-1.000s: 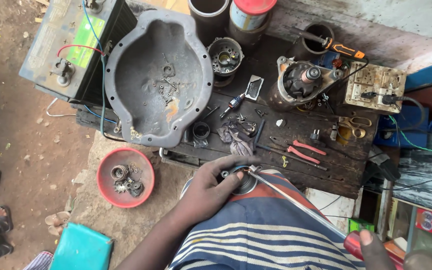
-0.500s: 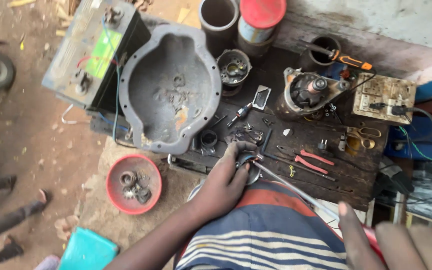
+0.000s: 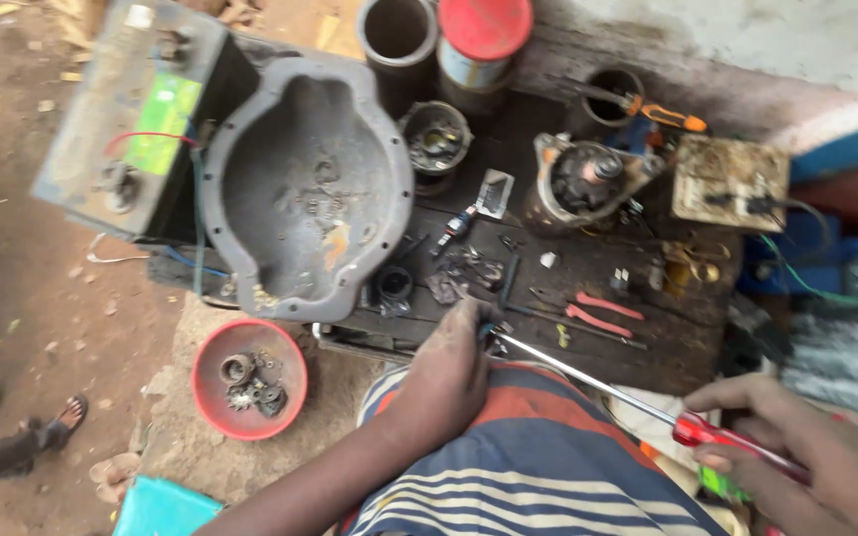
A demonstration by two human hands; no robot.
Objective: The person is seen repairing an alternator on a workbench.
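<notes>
My left hand (image 3: 449, 372) is closed over a small dark metal part at the near edge of the dark wooden workbench (image 3: 647, 337), above my striped lap. My right hand (image 3: 806, 457) grips the red handle of a long screwdriver (image 3: 588, 377). Its shaft runs up-left and its tip meets the part under my left fingers. The part itself is mostly hidden by the hand.
A large grey metal housing (image 3: 300, 189) and a battery (image 3: 131, 119) lie at the left. A red bowl (image 3: 248, 377) of small gears sits on the ground. Red-handled pliers (image 3: 598, 313), a motor (image 3: 583, 184), cans and loose parts crowd the bench. Someone's sandalled foot (image 3: 52, 427) is at far left.
My right hand has come further into view at the lower right with the screwdriver. The view has shifted a little; my left hand stays on the part.
</notes>
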